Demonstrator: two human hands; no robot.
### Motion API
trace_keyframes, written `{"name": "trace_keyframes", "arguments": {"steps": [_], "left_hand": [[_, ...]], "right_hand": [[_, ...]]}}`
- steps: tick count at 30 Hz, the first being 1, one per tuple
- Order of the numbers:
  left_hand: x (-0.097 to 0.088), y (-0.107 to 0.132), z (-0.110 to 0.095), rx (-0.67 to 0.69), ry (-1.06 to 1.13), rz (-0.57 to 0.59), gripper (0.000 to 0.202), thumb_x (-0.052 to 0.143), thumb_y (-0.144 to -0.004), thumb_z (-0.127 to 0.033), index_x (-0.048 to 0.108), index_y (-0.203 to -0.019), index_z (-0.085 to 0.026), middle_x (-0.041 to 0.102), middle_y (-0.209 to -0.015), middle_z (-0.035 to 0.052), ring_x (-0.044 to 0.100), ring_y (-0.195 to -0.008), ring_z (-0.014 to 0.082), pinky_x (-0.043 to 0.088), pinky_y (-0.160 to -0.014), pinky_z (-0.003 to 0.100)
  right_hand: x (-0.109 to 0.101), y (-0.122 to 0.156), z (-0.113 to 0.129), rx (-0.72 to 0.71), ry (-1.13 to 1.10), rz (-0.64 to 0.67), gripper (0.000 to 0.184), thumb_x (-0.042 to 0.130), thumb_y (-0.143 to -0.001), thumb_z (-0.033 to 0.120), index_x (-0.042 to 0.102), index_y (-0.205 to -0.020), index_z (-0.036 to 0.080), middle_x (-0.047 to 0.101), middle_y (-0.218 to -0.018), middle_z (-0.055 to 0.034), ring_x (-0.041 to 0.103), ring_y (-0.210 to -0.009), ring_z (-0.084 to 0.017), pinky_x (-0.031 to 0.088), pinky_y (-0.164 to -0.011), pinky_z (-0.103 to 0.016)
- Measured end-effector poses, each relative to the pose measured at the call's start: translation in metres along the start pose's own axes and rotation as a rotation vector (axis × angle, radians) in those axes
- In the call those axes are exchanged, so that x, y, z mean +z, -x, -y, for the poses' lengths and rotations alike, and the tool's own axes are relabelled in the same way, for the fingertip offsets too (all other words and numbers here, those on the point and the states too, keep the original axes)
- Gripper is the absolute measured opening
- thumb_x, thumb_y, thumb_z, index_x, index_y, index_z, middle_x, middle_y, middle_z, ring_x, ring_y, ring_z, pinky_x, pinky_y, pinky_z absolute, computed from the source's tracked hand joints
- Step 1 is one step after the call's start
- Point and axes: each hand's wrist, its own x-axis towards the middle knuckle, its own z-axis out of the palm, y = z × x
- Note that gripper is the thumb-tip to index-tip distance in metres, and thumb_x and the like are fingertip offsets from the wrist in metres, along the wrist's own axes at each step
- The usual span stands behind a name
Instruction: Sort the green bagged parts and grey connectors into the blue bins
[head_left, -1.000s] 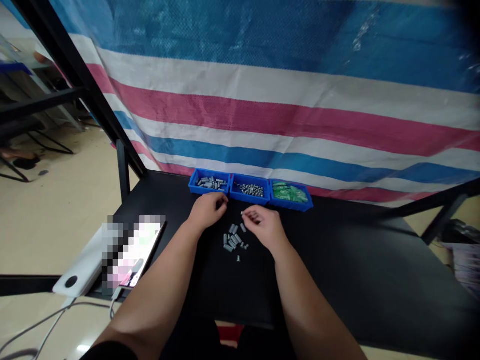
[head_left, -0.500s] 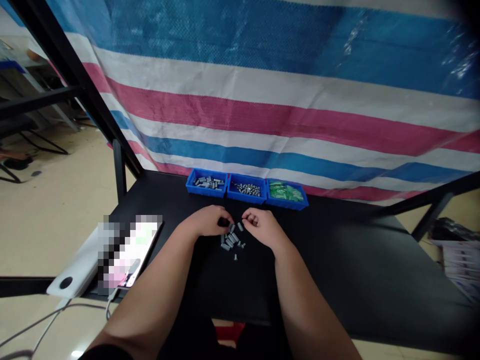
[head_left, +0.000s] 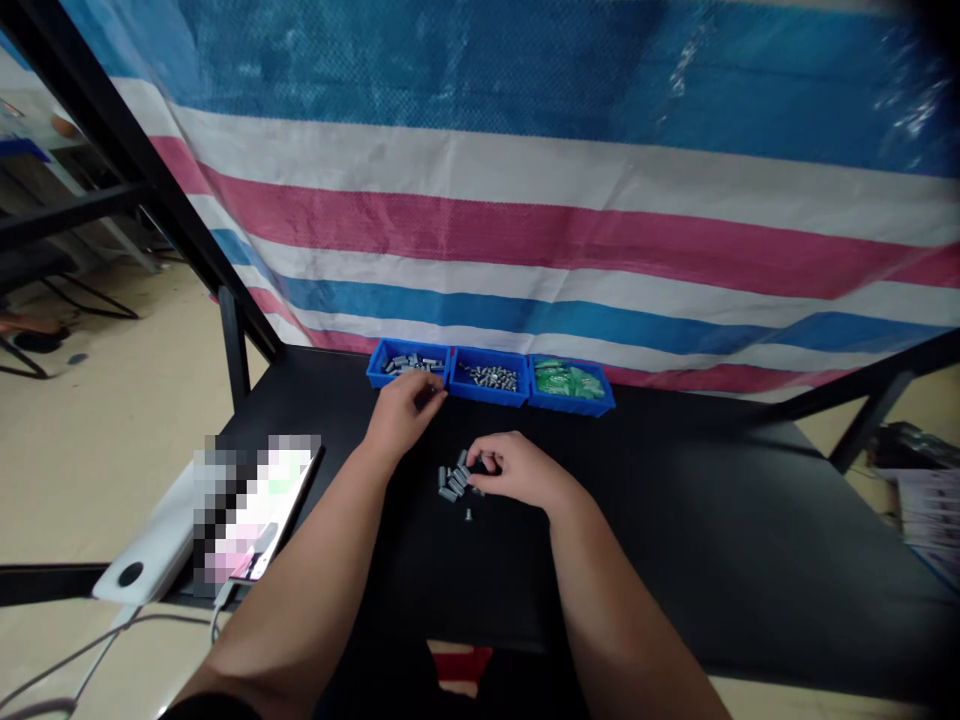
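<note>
My left hand [head_left: 401, 415] is at the front edge of the left blue bin [head_left: 381, 379], partly covering it. Its thumb and forefinger are drawn together; anything between them is too small to make out. Small grey metal cylinders [head_left: 414, 361] lie in that bin. My right hand [head_left: 517, 468] is curled at the right side of a loose pile of grey metal cylinders [head_left: 456, 482] on the black table. Its fingertips touch or nearly touch the pile, and what they pinch is hidden. A small screw [head_left: 469, 515] stands apart, just below the pile.
Beside the left bin are a middle blue bin [head_left: 487, 398] of small screws and a right blue bin [head_left: 574, 405] of green packets. A phone [head_left: 259, 535] and a white power bank [head_left: 146, 545] with cables lie at the table's left. A striped tarp [head_left: 525, 240] hangs behind.
My left hand has moved from the pile up to the front of the left bin. My right hand has shifted slightly left and down, onto the pile's right side.
</note>
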Motion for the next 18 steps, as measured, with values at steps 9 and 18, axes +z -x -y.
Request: {"name": "trace_keyframes", "arguments": {"steps": [9, 18], "left_hand": [[0.002, 0.003, 0.018, -0.031, -0.235, 0.049, 0.042, 0.054, -0.092, -0.013, 0.070, -0.129, -0.025, 0.072, -0.139, 0.0057, 0.060, -0.140, 0.0238, 0.042, -0.125, 0.048], [0.000, 0.002, 0.013, -0.067, -0.267, 0.182, 0.037, 0.053, -0.093, -0.017, 0.068, -0.125, -0.025, 0.073, -0.137, 0.0061, 0.058, -0.142, 0.0255, 0.025, -0.130, 0.057]], "right_hand": [[0.024, -0.008, 0.013, -0.096, 0.196, -0.103, 0.025, 0.070, -0.092, 0.020, 0.080, -0.115, 0.025, 0.062, -0.098, -0.0049, 0.059, -0.096, -0.020, 0.049, -0.088, -0.033], [0.031, -0.017, 0.026, -0.081, 0.290, -0.080, 0.005, 0.074, -0.088, 0.019, 0.077, -0.091, 0.022, 0.069, -0.088, -0.0025, 0.059, -0.087, -0.019, 0.044, -0.081, -0.032]]}}
